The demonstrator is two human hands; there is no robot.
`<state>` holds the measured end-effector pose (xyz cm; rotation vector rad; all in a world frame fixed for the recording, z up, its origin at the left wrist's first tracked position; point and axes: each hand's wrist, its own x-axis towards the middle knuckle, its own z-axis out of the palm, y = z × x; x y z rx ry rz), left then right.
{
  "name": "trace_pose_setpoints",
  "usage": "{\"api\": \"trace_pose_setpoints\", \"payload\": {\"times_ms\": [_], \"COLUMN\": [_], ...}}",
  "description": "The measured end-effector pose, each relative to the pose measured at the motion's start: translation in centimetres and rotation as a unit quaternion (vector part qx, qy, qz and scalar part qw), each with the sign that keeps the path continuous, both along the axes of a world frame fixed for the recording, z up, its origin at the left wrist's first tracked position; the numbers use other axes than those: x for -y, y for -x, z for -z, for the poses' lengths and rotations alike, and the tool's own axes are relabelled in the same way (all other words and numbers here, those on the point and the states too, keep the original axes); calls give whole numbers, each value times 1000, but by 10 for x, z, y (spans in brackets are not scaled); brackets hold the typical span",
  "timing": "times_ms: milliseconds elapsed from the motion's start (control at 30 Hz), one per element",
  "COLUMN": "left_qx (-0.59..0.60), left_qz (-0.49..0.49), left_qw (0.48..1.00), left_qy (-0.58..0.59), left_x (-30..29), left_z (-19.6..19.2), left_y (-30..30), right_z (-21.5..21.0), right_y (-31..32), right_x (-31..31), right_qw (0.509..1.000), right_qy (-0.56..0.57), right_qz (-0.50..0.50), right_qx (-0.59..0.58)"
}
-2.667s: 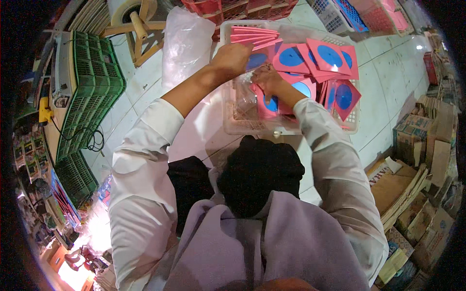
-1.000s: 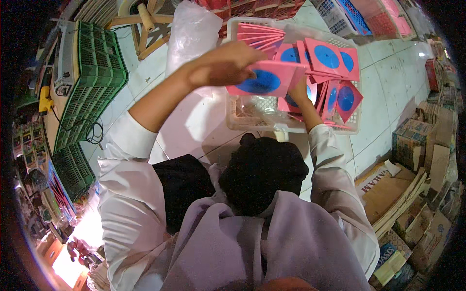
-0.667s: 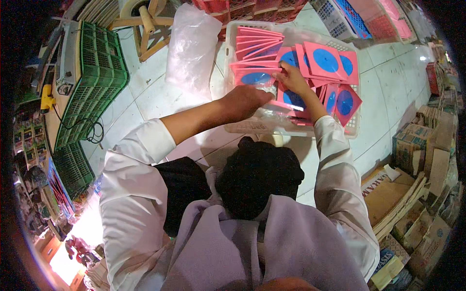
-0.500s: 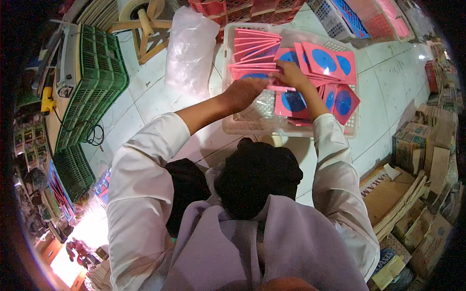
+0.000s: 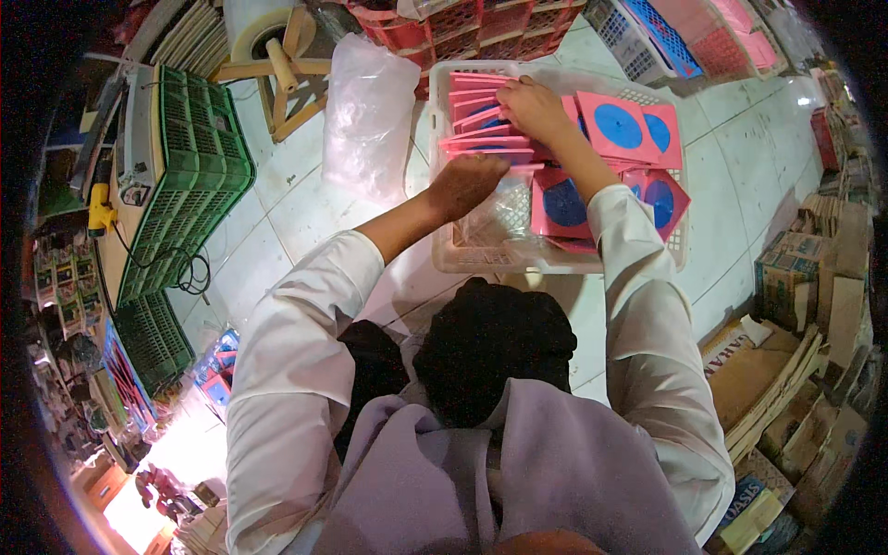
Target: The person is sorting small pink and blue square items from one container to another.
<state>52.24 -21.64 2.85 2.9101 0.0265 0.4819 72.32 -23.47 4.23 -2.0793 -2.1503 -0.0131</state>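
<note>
Pinching a thin pink card (image 5: pixel 530 168) in the left grip (image 5: pixel 500 165), could topple the fanned pink-and-blue cards (image 5: pixel 472 119) beyond by overpushing; cannot tell the hold of the right grip (image 5: pixel 511 92).

I see a row of thin pink squares (image 5: pixel 476 117) at the upper centre of the frame, leaning, their edges fanned unevenly. One narrow pink edge (image 5: pixel 529 168) shows just below it. To the right I make out loose pink squares (image 5: pixel 617 127) with round blue centres, overlapping; a tilted square (image 5: pixel 661 202) lies lower.
</note>
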Motion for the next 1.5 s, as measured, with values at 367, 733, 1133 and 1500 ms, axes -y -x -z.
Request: {"api": "trace_pose_setpoints", "payload": {"times_ms": [367,733,1133,1500], "left_qx": [-53,-21,-45,52], "left_qz": [25,31,153,74], "left_qw": [998,998,986,996], "left_qy": [-12,-50,45,17], "left_x": [-8,-4,-29,-15], "left_z": [-9,-5,-8,-15], "left_y": [-11,-21,-55,-39], "right_z": [-27,-46,-22,-86], "right_y": [-8,-31,-77,-102], "right_x": [55,167,142,169], "right_qw": [948,940,978,986], "right_qy": [-169,3,14,32], "right_qz": [97,338,159,79], "right_qx": [-252,57,131,142]}}
